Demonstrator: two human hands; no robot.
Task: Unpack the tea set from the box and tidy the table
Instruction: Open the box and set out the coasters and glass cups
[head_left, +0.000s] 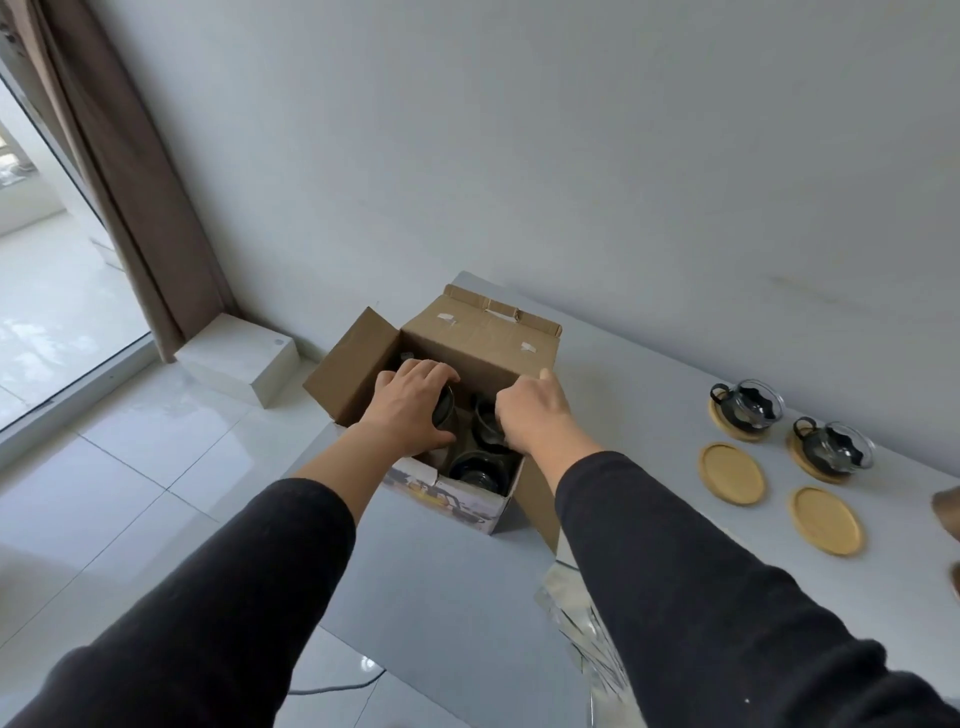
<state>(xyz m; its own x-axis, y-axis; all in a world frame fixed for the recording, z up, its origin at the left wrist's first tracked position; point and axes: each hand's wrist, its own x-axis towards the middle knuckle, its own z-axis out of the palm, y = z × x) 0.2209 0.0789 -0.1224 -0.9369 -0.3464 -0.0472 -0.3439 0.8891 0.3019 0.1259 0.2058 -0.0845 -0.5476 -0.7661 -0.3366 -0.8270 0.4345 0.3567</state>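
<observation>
Open brown cardboard box (457, 364) at the left end of the grey counter (649, 374). Left hand (415, 410) curled around a dark upright round vessel (445, 410) in the box's left half — axis vertical. Right hand (530, 410) closed inside the right half over dark glass pieces (480, 467); what it grips, cannot tell. 2 cups and 4 saucers lie far right.

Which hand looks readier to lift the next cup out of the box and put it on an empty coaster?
Probably the right hand: it is already curled on a cup in the box, and the empty coasters lie on its side. The left hand covers another piece.
</observation>
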